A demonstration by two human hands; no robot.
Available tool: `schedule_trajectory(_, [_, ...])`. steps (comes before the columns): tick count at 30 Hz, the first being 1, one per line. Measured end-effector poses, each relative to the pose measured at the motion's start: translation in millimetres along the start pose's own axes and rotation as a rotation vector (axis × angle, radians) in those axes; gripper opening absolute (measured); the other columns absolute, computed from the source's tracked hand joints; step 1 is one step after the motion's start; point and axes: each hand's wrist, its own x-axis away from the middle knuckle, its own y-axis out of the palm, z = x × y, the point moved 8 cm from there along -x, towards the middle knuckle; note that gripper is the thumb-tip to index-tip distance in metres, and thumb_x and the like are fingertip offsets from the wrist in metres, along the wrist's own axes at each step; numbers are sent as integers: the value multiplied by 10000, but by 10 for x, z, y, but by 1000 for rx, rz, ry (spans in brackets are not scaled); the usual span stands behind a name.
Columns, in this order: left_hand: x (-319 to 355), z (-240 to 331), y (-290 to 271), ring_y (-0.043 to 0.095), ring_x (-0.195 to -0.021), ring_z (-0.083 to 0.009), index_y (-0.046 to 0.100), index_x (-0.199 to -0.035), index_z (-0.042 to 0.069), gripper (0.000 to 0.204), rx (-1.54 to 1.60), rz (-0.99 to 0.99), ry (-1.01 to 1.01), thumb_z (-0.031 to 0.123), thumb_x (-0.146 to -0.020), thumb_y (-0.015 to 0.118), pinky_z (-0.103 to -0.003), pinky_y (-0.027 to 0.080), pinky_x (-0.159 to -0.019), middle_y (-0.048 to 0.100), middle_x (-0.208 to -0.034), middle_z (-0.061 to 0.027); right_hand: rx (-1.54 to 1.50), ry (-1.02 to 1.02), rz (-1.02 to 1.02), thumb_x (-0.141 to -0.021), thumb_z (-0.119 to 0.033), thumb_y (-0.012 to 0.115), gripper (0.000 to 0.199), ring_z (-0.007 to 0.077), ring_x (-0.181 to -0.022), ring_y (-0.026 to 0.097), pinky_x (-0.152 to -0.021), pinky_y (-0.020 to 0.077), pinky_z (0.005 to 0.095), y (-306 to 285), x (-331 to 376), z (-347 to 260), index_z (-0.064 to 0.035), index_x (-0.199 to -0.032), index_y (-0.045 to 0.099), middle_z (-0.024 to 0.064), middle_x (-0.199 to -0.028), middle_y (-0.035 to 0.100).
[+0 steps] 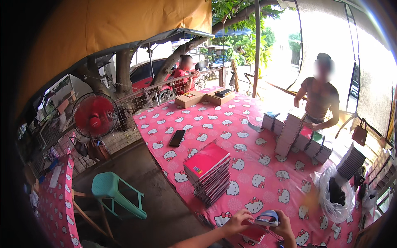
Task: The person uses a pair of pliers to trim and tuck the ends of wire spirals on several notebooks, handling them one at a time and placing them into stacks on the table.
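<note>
At the near edge of the table, a red spiral notebook lies beneath my hands. My right hand is closed round a blue and white handheld tool with a looped body, held over the notebook; its exact kind is unclear. My left hand is at the notebook's left side, fingers bent and pinched together; whatever they grip is too small to make out. Just beyond my left hand rises a tall stack of spiral notebooks, a pink-red cover on top.
A black phone lies on the pink patterned tablecloth. Across the table, a person stands behind more notebook stacks. A plastic bag sits at right. Left are a green stool and a red fan; cardboard boxes lie at the far end.
</note>
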Motion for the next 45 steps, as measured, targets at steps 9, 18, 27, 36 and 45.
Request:
schedule_trajectory(9, [280,-595,26,612,-937,-84,603,-1158,38,287,648,-40,-406,20,-874,643,-244,519,-790,648,-1047,-30,-302,53,-41,-590,-36,775,633,177,-894,663,-784,522,310,24,-47,-123,-24,-1178,542,116,-966,682])
schedule_trajectory(18, [231,-713,-12,622,-939,-73,630,-1204,50,328,697,22,-343,-18,-884,606,-225,500,-839,687,-1039,-16,-6,2,-48,-611,-56,782,649,248,-903,667,-789,518,336,167,-225,-258,-43,-1206,525,145,-965,671])
schedule_trajectory(27, [241,-692,14,638,-943,-107,664,-1132,32,284,786,-8,-345,-60,-872,599,-249,523,-839,688,-1044,-54,570,119,205,-699,-97,701,574,355,-1026,603,-951,423,443,-274,-109,377,-3,-1227,499,190,-1071,632])
schedule_trajectory(36, [218,-431,261,603,-997,-72,665,-1136,30,285,610,89,-308,-54,-877,583,-229,485,-904,680,-1086,-30,578,202,-204,-768,-286,680,517,337,-1094,564,-924,439,432,-143,161,-698,3,-1166,522,200,-1149,587])
schedule_trajectory(45, [291,-452,307,632,-996,-120,682,-1094,21,254,665,61,-316,-45,-857,617,-258,487,-921,693,-1067,-74,744,90,-489,-783,-457,630,459,327,-845,669,-717,525,445,726,136,-606,-30,-951,613,156,-887,687])
